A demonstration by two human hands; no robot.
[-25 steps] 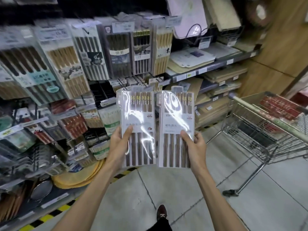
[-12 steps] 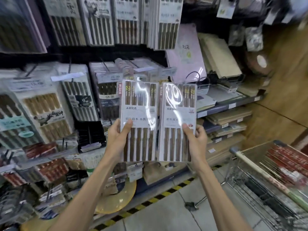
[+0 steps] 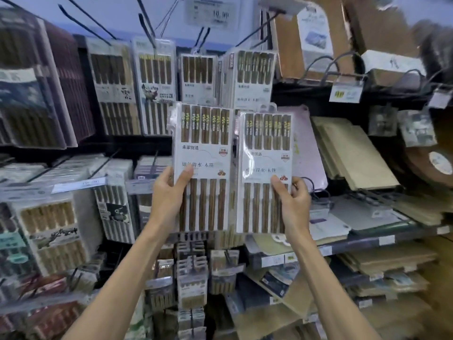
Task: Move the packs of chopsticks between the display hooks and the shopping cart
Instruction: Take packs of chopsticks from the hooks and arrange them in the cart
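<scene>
I hold up two flat white packs of dark wooden chopsticks side by side before the display wall. My left hand [image 3: 171,192] grips the left pack [image 3: 203,153] at its left edge, thumb across the front. My right hand [image 3: 293,200] grips the right pack [image 3: 266,155] at its right edge, thumb on the front. Both packs are upright, their tops just below matching packs [image 3: 247,77] that hang on black display hooks [image 3: 203,35]. The shopping cart is out of view.
More hanging chopstick packs [image 3: 115,87] fill the wall to the left and below. A price tag [image 3: 212,13] hangs at the top. Shelves on the right hold wooden cutting boards [image 3: 355,150] and flat mats [image 3: 367,214].
Both hands have raised the two packs from waist height toward the upper hooks. My view has tilted up and left, so the cart and the floor have dropped out of sight.
</scene>
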